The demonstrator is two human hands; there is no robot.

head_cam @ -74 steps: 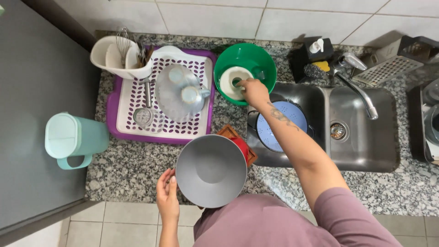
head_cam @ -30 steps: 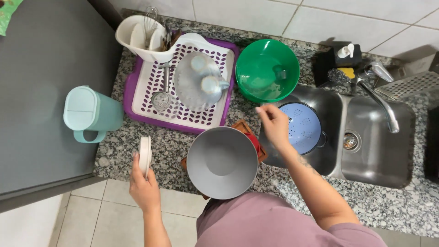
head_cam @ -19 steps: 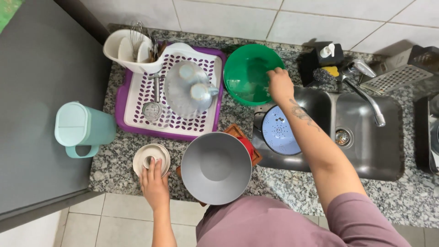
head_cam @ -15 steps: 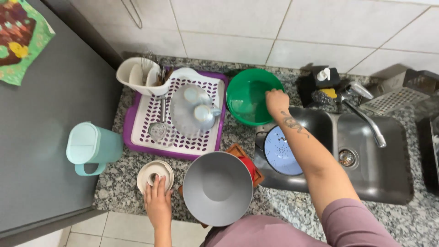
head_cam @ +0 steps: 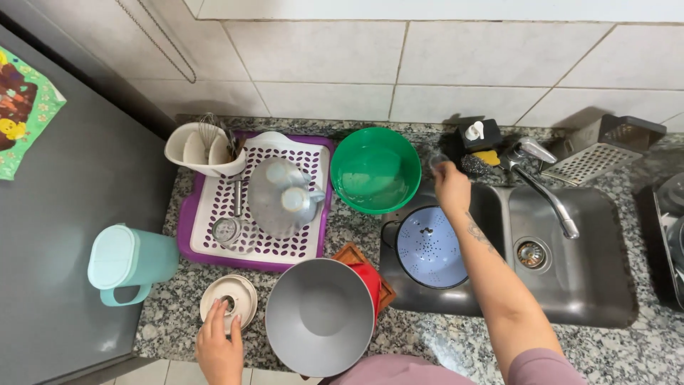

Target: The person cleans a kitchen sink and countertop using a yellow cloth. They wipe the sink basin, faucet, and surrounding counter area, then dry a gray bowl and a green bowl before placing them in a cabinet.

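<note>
Both of my hands are at work. My left hand rests with spread fingers on a small round white lid lying flat on the granite bench, the fingertips touching its near edge and centre without closing around it. My right hand reaches over the back rim of the sink, its grip curled around what looks like a small clear glass; the glass is blurred, so I cannot tell how firmly I hold it.

Just right of the lid sits a large grey bowl, partly covering a red item on a wooden board. Left of the lid stands a pale teal jug. Behind the lid lies a purple and white drying rack holding a metal lid and a white utensil holder. A green bowl stands between the rack and my right hand. Below my right forearm a pale blue colander sits in the left basin, and the tap is just to the right of that hand.
</note>
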